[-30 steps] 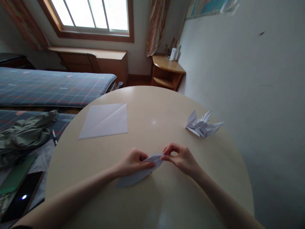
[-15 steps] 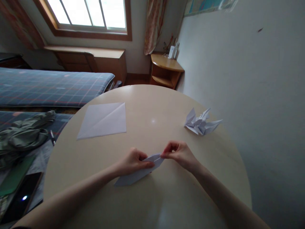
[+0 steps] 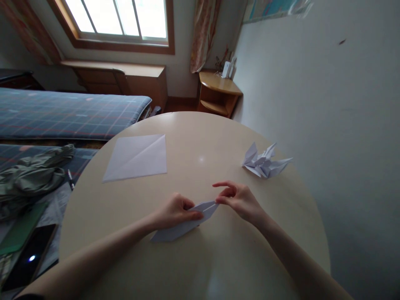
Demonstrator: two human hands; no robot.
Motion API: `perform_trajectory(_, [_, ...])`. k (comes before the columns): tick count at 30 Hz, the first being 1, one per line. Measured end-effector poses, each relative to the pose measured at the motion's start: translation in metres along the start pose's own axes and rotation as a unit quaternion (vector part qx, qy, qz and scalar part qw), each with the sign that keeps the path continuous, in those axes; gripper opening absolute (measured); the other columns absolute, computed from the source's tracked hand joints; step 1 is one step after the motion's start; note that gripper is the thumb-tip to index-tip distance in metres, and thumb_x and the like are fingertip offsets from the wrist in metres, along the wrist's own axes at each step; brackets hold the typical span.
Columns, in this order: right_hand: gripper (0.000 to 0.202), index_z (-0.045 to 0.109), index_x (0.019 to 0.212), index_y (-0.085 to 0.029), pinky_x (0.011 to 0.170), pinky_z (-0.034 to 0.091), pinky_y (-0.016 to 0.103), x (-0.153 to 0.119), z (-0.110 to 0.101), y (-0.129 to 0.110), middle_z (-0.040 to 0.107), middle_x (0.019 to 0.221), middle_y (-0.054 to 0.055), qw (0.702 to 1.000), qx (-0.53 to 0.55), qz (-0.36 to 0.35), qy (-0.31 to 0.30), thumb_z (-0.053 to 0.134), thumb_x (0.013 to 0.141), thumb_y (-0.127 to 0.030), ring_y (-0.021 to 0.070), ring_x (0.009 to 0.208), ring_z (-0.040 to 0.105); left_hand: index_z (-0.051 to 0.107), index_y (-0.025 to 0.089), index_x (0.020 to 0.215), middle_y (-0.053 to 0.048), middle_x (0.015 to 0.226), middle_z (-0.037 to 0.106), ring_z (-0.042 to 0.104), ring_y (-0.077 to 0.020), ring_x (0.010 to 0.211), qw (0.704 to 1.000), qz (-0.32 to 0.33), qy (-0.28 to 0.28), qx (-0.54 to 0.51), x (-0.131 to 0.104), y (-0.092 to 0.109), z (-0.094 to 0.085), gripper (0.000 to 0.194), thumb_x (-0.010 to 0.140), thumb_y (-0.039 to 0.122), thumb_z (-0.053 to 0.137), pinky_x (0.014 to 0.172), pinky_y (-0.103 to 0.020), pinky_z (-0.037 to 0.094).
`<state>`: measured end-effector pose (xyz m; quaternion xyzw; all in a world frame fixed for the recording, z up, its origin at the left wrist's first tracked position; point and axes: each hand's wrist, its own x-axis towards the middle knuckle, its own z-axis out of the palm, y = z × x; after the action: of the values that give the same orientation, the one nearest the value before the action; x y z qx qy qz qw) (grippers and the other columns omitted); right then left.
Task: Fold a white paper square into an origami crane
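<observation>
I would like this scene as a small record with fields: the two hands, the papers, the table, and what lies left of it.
Left hand: grips the folded paper, thumb on top
Right hand: pinches its right tip, one finger raised
White sheet: flat, diagonal crease, far left on the table
Paper figures: pointed folds, on the table's right side; exact count unclear
Table: round, cream, glossy
Left of table: crumpled green-grey cloth, pen, dark phone reflecting or showing a bright spot
</observation>
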<state>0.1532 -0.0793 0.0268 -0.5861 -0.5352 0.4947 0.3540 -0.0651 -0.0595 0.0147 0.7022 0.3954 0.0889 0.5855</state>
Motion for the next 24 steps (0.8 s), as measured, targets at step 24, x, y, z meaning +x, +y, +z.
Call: perform_trajectory(24, [0.026, 0.054, 0.064, -0.021, 0.053, 0.038, 0.027, 0.007, 0.0, 0.019, 0.051, 0.061, 0.002, 0.944, -0.207, -0.253, 0.041, 0.051, 0.084, -0.038, 0.0149, 0.058, 0.047, 0.068, 0.008, 0.072, 0.001, 0.053, 0.051, 0.039, -0.0067, 0.044, 0.999, -0.003, -0.011, -0.045, 0.001, -0.002, -0.005, 0.049, 0.071, 0.056, 0.059, 0.04, -0.018, 0.023])
